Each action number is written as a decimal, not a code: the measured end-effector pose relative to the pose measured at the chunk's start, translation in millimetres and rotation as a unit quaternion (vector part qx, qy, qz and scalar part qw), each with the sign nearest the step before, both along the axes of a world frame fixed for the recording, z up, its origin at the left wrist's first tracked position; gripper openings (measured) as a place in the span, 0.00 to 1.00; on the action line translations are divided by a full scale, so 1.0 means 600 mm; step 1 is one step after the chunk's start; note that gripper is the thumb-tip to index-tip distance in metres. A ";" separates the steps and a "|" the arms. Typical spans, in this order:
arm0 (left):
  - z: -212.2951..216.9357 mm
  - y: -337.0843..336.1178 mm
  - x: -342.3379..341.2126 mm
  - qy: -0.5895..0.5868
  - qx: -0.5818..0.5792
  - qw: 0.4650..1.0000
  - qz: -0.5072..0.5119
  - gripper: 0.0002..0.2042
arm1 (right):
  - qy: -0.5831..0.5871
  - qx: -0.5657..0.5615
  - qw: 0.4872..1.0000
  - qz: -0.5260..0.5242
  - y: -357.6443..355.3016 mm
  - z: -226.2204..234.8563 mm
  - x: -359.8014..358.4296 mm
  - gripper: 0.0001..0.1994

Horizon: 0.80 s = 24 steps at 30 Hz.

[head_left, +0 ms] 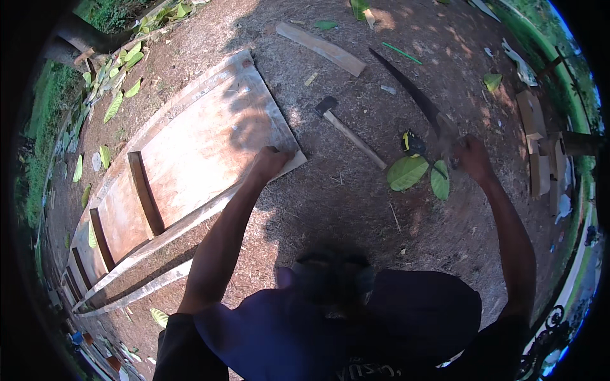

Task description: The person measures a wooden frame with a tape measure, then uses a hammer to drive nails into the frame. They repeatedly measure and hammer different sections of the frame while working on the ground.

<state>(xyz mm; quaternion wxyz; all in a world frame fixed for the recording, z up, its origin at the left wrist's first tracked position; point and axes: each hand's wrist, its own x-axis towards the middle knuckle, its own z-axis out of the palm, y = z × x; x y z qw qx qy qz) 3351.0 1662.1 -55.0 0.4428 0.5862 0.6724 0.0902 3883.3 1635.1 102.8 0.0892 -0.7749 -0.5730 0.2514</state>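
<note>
My left hand [274, 163] is closed in a fist at the near right corner of a large wooden panel [190, 159], seemingly gripping its edge. Dark wooden crosspieces [146, 193] lie across the left part of this panel, and shadows fall on its right end. Off to the right, my right hand [473, 157] is wrapped round the handle of a handsaw [410, 92], whose dark blade points away and to the left. A hammer [352, 135] lies on the ground between my hands. Close to the saw handle sits a yellow and black tape measure [413, 144].
A short plank [321, 49] lies on the far ground, with a thin green stick [401, 53] to its right. Large green leaves [407, 173] are scattered about. Cardboard boxes [539, 149] stand at the right. A long pale strip of wood [149, 289] lies along the panel's near side.
</note>
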 end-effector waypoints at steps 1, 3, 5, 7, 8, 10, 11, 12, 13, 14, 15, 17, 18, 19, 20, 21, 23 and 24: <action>-0.008 -0.004 0.002 -0.004 0.010 1.000 -0.003 0.26 | 0.086 0.045 0.992 -0.078 -0.033 0.012 -0.045 0.17; 0.010 -0.009 0.035 -0.022 0.010 0.999 0.030 0.25 | 0.265 0.077 0.935 -0.225 -0.101 0.029 -0.096 0.14; -0.001 0.011 -0.020 -0.013 0.011 0.999 -0.030 0.25 | 0.248 0.069 0.941 -0.221 -0.140 0.042 -0.165 0.11; 0.030 0.016 0.001 0.028 -0.070 0.997 -0.004 0.26 | 0.300 0.185 0.914 -0.203 -0.216 0.009 -0.214 0.12; 0.046 0.025 0.023 0.058 -0.081 0.995 -0.007 0.26 | 0.345 0.211 0.894 -0.192 -0.252 0.000 -0.231 0.13; 0.064 0.037 0.045 0.121 -0.107 0.987 -0.013 0.26 | 0.471 0.202 0.826 -0.233 -0.280 0.009 -0.282 0.13; 0.071 0.044 0.054 0.117 -0.123 0.985 -0.002 0.26 | 0.544 0.166 0.771 -0.286 -0.286 0.020 -0.309 0.12; 0.077 0.044 0.041 0.121 -0.139 0.983 0.018 0.26 | 0.563 0.078 0.768 -0.297 -0.283 0.013 -0.327 0.14; 0.082 0.038 0.028 0.145 -0.126 0.981 0.023 0.25 | 0.576 -0.011 0.758 -0.305 -0.283 0.002 -0.343 0.16; 0.074 0.034 0.012 0.126 -0.110 0.986 0.020 0.24 | 0.587 -0.034 0.772 -0.242 -0.286 -0.013 -0.363 0.17; 0.058 0.036 -0.011 0.106 -0.090 0.990 0.013 0.24 | 0.595 -0.051 0.782 -0.179 -0.286 -0.027 -0.387 0.18; 0.045 0.024 -0.001 0.052 -0.108 0.991 0.051 0.22 | 0.563 -0.037 0.810 -0.160 -0.304 -0.029 -0.422 0.16; 0.045 0.013 0.008 0.024 -0.091 0.993 0.072 0.22 | 0.547 -0.033 0.823 -0.149 -0.313 -0.032 -0.425 0.16; 0.044 0.001 0.014 -0.002 -0.075 0.993 0.092 0.21 | 0.535 -0.043 0.836 -0.111 -0.322 -0.045 -0.415 0.16; 0.045 -0.011 0.019 -0.027 -0.058 0.991 0.114 0.20 | 0.505 0.014 0.858 -0.089 -0.331 -0.059 -0.416 0.17; 0.061 -0.017 0.057 0.004 -0.028 0.991 0.134 0.19 | 0.467 0.076 0.878 -0.071 -0.339 -0.077 -0.417 0.19; 0.069 -0.019 0.039 -0.015 -0.064 0.989 0.130 0.19 | 0.430 0.120 0.894 -0.043 -0.356 -0.088 -0.435 0.21; 0.073 -0.021 0.030 -0.028 -0.085 0.988 0.130 0.20 | 0.424 0.108 0.898 -0.038 -0.358 -0.087 -0.438 0.21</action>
